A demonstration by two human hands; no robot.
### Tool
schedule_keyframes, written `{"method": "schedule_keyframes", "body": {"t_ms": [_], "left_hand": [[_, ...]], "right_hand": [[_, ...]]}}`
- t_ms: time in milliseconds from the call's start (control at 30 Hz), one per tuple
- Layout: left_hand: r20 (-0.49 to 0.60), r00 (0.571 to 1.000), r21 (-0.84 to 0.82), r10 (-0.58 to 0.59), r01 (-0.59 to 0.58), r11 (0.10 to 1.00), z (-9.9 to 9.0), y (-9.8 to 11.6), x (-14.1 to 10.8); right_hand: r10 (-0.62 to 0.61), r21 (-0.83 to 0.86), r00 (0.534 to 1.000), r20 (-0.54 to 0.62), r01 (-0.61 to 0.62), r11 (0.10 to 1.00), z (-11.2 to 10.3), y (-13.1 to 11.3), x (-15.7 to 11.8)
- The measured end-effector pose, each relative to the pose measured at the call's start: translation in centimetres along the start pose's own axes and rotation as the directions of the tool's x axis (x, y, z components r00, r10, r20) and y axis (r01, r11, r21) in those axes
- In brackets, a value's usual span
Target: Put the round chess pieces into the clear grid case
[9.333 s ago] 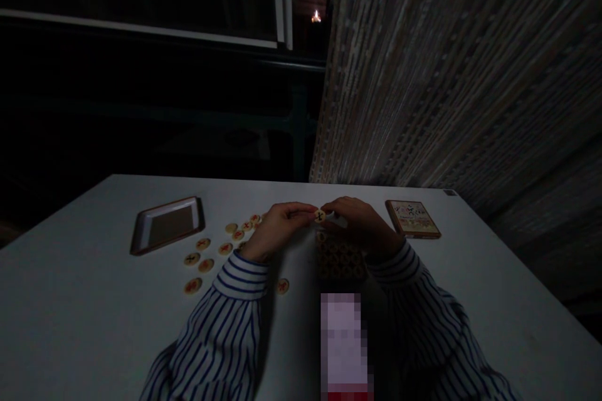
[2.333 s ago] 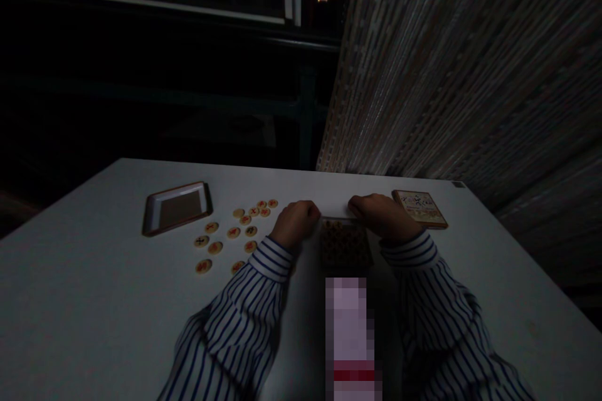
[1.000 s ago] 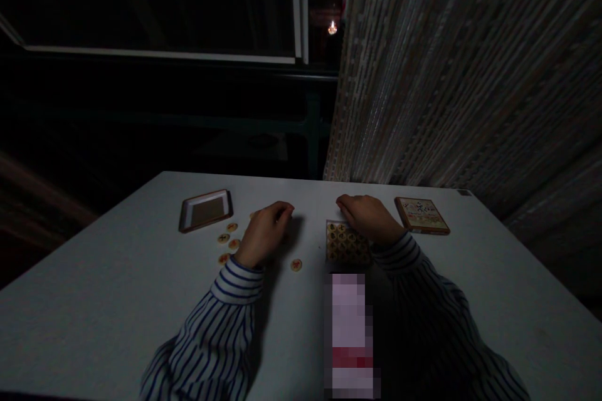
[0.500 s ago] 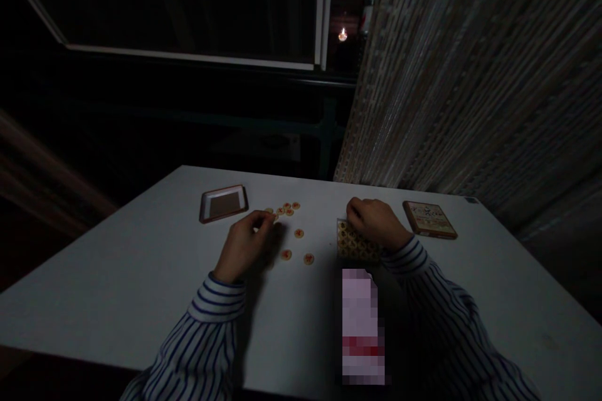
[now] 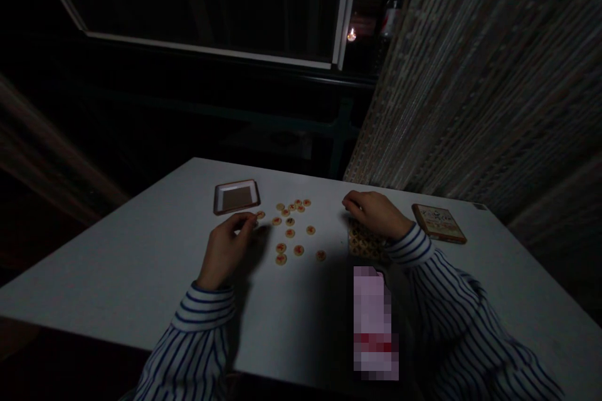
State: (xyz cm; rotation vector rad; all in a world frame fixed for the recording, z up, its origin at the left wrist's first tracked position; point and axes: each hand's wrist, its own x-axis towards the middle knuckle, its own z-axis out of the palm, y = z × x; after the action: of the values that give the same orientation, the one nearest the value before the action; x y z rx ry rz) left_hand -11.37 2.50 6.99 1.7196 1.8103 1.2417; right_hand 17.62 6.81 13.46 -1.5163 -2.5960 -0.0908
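Round xiangqi pieces with mostly red characters, such as one piece (image 5: 298, 250), lie scattered on the white table. My left hand (image 5: 226, 247) is at the left side of this group, thumb and fingertips pinched on a xiangqi piece (image 5: 260, 215). Over the back of a tray packed with rows of pieces (image 5: 362, 244) hovers my right hand (image 5: 376, 212). Its fingers are curled together and extend past the tray's left edge. Whatever they hold, if anything, is hidden. The hand and striped cuff cover part of the tray.
Behind my left hand lies an open shallow lid (image 5: 237, 196). A flat printed box (image 5: 439, 223) rests at the right. A blurred-out pinkish object (image 5: 374, 319) is in front of the tray. A string curtain (image 5: 414, 94) hangs beyond the table's back right edge.
My left hand has moved left from the middle of the scattered pieces, uncovering several of them. My right hand has shifted slightly left over the tray. The view has also shifted.
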Motion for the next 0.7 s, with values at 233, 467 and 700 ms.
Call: {"method": "schedule_keyframes", "body": {"t_ms": [233,467,700], "left_hand": [[-0.104,0.992,0.037,-0.065,0.069,0.997,-2.0,-2.3,-0.2],[-0.107,0.99,0.101,-0.091,0.102,0.99,-2.8,-5.0,-0.8],[0.042,0.997,0.217,-0.067,0.057,0.974,-1.5,-6.3,-0.1]], "right_hand": [[-0.145,0.02,0.989,0.027,0.144,0.989,0.5,-2.9,2.5],[-0.248,-0.028,0.96,0.127,0.253,0.967,1.5,-6.5,5.0],[-0.321,0.036,0.93,0.179,0.32,0.947,3.3,-9.2,7.2]]}}
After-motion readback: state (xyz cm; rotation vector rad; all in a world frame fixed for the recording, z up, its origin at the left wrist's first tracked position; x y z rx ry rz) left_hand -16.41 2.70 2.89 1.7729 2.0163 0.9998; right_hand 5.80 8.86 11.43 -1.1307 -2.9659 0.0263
